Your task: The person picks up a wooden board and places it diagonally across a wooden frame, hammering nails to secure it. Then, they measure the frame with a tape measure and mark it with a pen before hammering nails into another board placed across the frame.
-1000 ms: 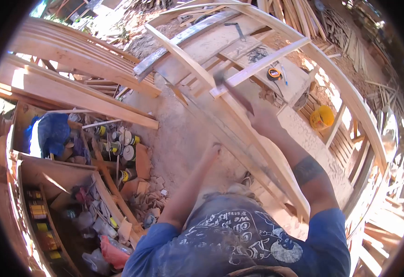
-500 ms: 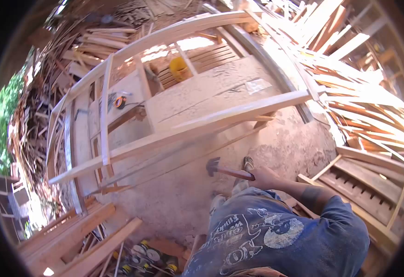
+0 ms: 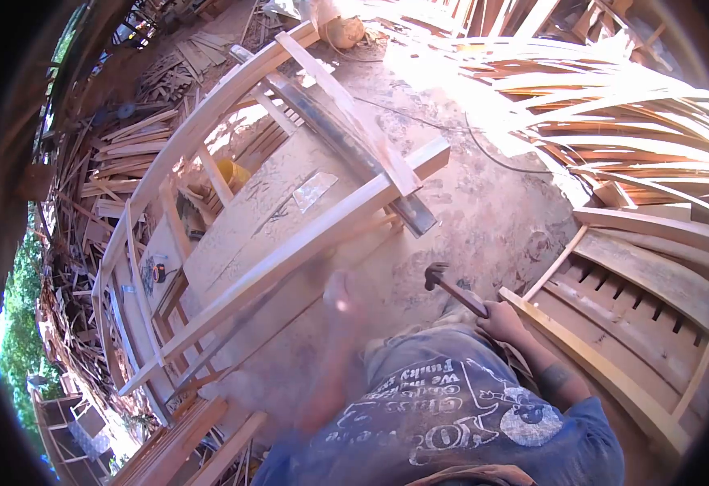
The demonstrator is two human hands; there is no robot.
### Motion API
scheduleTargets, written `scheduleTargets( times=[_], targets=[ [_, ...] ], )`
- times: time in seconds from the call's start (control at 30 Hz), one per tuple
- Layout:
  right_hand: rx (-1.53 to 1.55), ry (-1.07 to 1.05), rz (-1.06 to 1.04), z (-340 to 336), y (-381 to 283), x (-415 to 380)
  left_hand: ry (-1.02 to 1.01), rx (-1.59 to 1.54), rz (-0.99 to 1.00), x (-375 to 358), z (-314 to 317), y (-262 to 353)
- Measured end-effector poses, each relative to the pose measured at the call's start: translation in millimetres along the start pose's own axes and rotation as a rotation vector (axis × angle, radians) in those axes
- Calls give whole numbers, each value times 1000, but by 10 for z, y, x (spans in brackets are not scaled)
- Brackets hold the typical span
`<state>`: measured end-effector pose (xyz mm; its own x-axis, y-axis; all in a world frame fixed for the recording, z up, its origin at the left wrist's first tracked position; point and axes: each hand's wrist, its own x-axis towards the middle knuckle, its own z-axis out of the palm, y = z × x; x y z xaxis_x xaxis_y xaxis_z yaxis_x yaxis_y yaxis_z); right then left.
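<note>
My right hand point(image 3: 502, 322) is wrapped round the handle of a claw hammer point(image 3: 461, 298), its metal head pointing away from me over the dusty floor. My left hand point(image 3: 338, 296) is raised in front of my body, smeared by motion, so its fingers cannot be made out. It is nearest to the long front beam point(image 3: 354, 212) of a wooden frame and seems apart from it. A crosspiece point(image 3: 350, 105) lies over the beam's right end. Inside the frame are wide boards point(image 3: 249, 235), a tape measure point(image 3: 158, 272) and a yellow container point(image 3: 231, 174).
A slatted wooden panel point(image 3: 638, 304) stands close on my right. Long curved strips point(image 3: 614, 121) are piled at the back right, and scrap wood point(image 3: 132, 150) at the back left. Thick timbers point(image 3: 180, 445) lie at lower left. A dark cable point(image 3: 492, 158) crosses the floor.
My view has turned to the right, so the frame sits further left. My left hand has come into view. The hammer stays in my right hand.
</note>
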<state>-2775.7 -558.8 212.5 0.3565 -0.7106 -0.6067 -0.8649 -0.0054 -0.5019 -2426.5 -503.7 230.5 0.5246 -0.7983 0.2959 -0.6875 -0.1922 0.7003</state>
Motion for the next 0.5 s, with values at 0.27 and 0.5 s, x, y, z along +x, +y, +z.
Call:
scheduleTargets(
  times=[0.27,0.5],
  targets=[
    [460,245,311,-1078,1108,200,364,411,72,1587,901,534],
    [591,338,347,-1951,1448,1171,450,409,-95,1831,1130,327]
  ],
)
